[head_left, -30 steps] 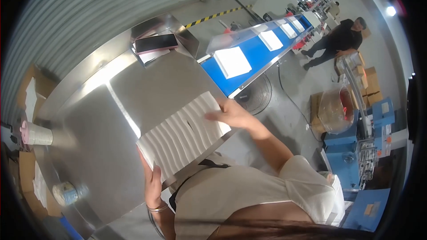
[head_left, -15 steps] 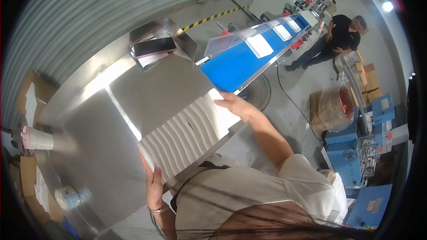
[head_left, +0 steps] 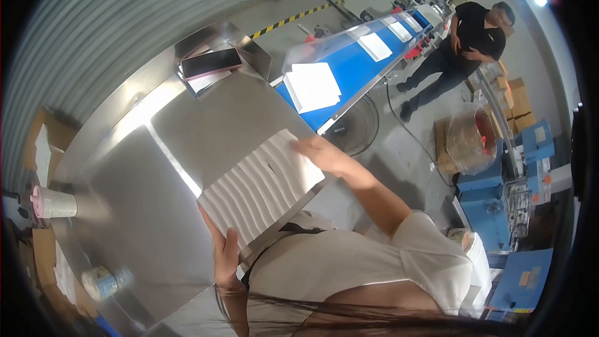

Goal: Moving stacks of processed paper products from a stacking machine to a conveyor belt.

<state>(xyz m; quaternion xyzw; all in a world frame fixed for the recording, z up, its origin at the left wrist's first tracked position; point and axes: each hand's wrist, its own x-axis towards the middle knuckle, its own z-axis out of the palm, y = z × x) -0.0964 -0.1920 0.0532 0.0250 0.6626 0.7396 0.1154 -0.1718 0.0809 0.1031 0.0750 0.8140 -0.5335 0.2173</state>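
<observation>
A row of white paper stacks (head_left: 265, 187), standing packed side by side with wavy top edges, lies along the near edge of the steel table. Against its left end presses my left hand (head_left: 226, 256), thumb raised apart from the fingers. My right hand (head_left: 321, 155) rests on the right end, its fingers over the top edge. The row is held between the two hands. A loose white stack of paper (head_left: 313, 87) sits at the near end of the blue conveyor belt (head_left: 346, 72), just beyond my right hand.
More white stacks (head_left: 375, 47) lie farther up the belt. On the steel table (head_left: 143, 212) are a phone (head_left: 211, 63) atop papers, a pink-lidded cup (head_left: 55, 202) and a jar (head_left: 100, 282). A person (head_left: 477, 43) stands right of the conveyor, near a floor fan (head_left: 352, 131) and cardboard boxes (head_left: 519, 97).
White stacks have travelled nearer along the belt, one reaching its near end. The row between my hands looks shorter, with my right hand shifted slightly left and my left hand slightly right.
</observation>
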